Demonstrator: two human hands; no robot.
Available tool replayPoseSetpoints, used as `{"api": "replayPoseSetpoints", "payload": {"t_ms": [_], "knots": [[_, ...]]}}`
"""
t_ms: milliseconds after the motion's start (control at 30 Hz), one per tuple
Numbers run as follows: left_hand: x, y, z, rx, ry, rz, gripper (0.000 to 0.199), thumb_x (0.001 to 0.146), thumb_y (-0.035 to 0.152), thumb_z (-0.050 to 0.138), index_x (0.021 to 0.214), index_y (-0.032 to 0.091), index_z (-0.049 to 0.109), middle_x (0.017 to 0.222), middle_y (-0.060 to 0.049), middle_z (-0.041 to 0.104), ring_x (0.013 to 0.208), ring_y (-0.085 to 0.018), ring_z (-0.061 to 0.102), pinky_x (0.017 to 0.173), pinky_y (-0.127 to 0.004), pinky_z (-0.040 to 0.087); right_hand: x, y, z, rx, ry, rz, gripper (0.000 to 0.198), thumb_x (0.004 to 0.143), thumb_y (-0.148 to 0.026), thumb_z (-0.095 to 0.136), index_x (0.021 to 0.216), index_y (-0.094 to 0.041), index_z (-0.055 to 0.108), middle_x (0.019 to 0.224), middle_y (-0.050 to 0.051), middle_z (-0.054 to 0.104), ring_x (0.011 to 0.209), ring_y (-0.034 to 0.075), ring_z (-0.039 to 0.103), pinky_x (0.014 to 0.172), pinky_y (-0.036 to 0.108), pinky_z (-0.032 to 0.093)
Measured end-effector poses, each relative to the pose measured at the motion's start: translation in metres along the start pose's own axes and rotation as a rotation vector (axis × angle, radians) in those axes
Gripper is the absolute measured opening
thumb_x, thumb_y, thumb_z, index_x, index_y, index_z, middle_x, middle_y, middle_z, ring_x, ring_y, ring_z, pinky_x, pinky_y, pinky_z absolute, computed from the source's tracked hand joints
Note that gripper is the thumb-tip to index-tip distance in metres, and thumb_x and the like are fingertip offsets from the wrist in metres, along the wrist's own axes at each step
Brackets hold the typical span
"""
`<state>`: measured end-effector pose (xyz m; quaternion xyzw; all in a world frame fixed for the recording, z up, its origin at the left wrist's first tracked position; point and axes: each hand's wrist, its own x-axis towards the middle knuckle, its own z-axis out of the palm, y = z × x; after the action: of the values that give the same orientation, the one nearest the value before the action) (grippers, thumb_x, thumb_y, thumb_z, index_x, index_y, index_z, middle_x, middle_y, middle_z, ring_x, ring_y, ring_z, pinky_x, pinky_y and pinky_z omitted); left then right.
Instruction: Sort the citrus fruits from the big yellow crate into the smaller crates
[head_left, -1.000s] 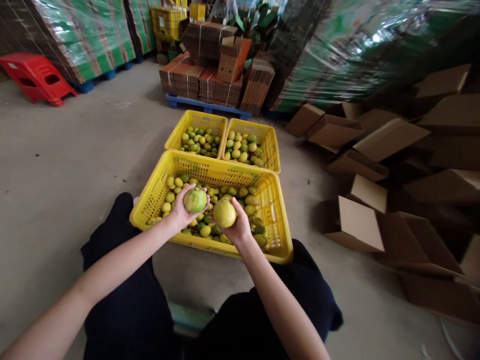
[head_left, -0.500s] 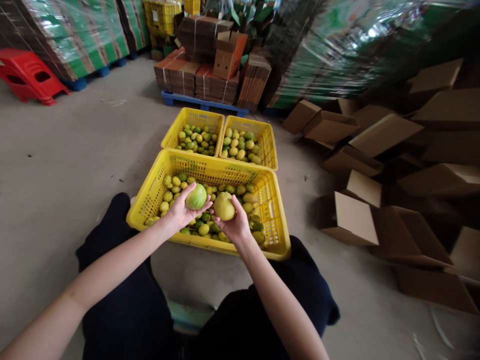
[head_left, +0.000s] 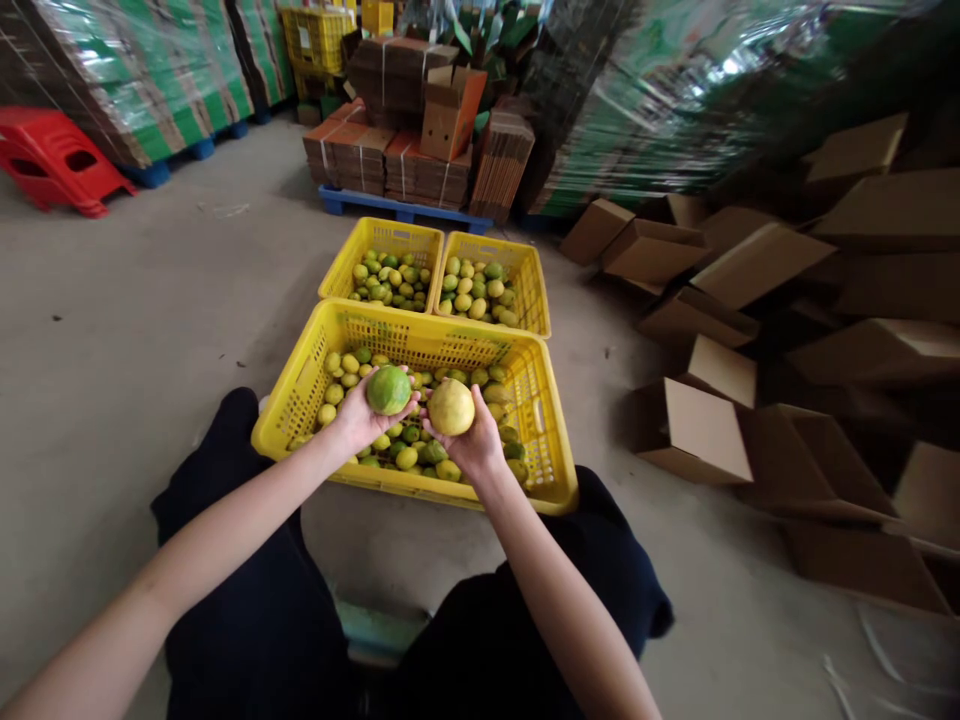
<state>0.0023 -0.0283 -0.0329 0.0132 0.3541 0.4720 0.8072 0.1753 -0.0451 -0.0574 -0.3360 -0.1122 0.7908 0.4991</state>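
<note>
My left hand [head_left: 358, 420] is closed around a green lemon [head_left: 388, 390], palm turned up. In my right hand [head_left: 480, 440] rests a pale yellow lemon [head_left: 451, 407], with the fingers curled under and beside it. Both hands are side by side, their fingertips nearly meeting, above a large yellow plastic crate [head_left: 551, 430]. Many loose yellow and green lemons [head_left: 349, 364] lie in that crate, partly hidden by my hands. The crate stands between my knees.
Behind the large crate, a left yellow crate [head_left: 339, 272] and a right yellow crate [head_left: 534, 290] hold more lemons. Open cardboard boxes [head_left: 709, 430] are heaped on the right. Flattened cartons [head_left: 360, 160] sit on a blue pallet [head_left: 405, 211]. A red stool [head_left: 64, 160] stands far left.
Both lemons have been turned in my hands: the green one shows a darker side, and the yellow one a paler side. My right thumb has shifted off the yellow lemon's top toward its side.
</note>
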Motion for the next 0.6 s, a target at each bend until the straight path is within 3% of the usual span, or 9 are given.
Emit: {"api": "replayPoseSetpoints", "payload": {"t_ms": [100, 200, 333, 433, 600], "knots": [[-0.003, 0.001, 0.001, -0.011, 0.053, 0.052, 0.032, 0.094, 0.034, 0.052, 0.118, 0.014, 0.056, 0.080, -0.007, 0.070, 0.071, -0.020, 0.072, 0.064, -0.029, 0.063, -0.004, -0.002, 0.001, 0.021, -0.006, -0.048, 0.034, 0.082, -0.049, 0.065, 0.102, -0.021, 0.064, 0.084, 0.003, 0.074, 0.070, 0.020, 0.071, 0.054, 0.029, 0.058], [-0.005, 0.002, 0.000, 0.013, 0.108, 0.059, 0.029, 0.090, 0.029, 0.057, 0.113, 0.012, 0.058, 0.074, -0.007, 0.068, 0.064, -0.018, 0.070, 0.056, -0.023, 0.060, -0.007, -0.004, 0.000, 0.016, 0.018, -0.051, 0.029, 0.078, -0.042, 0.068, 0.097, -0.020, 0.065, 0.077, 0.002, 0.073, 0.067, 0.018, 0.070, 0.050, 0.026, 0.056], [-0.003, 0.004, -0.004, -0.029, 0.034, -0.037, 0.043, 0.093, 0.044, 0.043, 0.106, 0.008, 0.061, 0.071, -0.012, 0.067, 0.058, -0.018, 0.066, 0.047, -0.024, 0.056, -0.008, -0.006, 0.000, 0.010, -0.007, -0.014, 0.033, 0.081, -0.048, 0.057, 0.089, -0.018, 0.066, 0.071, 0.006, 0.072, 0.060, 0.018, 0.067, 0.052, 0.028, 0.056], [0.000, 0.005, -0.006, -0.012, 0.005, -0.061, 0.045, 0.096, 0.042, 0.035, 0.111, 0.009, 0.062, 0.073, -0.011, 0.068, 0.050, -0.014, 0.061, 0.040, -0.020, 0.050, -0.007, -0.005, 0.001, -0.043, -0.042, 0.032, 0.037, 0.084, -0.047, 0.047, 0.096, -0.017, 0.066, 0.074, 0.006, 0.074, 0.052, 0.018, 0.063, 0.044, 0.027, 0.051], [0.003, 0.018, -0.005, 0.052, 0.002, 0.081, 0.035, 0.096, 0.029, 0.041, 0.124, 0.020, 0.059, 0.087, -0.008, 0.071, 0.071, -0.017, 0.071, 0.057, -0.023, 0.059, -0.007, -0.013, 0.000, 0.060, -0.001, -0.009, 0.035, 0.085, -0.047, 0.050, 0.100, -0.019, 0.063, 0.087, 0.008, 0.075, 0.064, 0.018, 0.066, 0.047, 0.026, 0.052]]}}
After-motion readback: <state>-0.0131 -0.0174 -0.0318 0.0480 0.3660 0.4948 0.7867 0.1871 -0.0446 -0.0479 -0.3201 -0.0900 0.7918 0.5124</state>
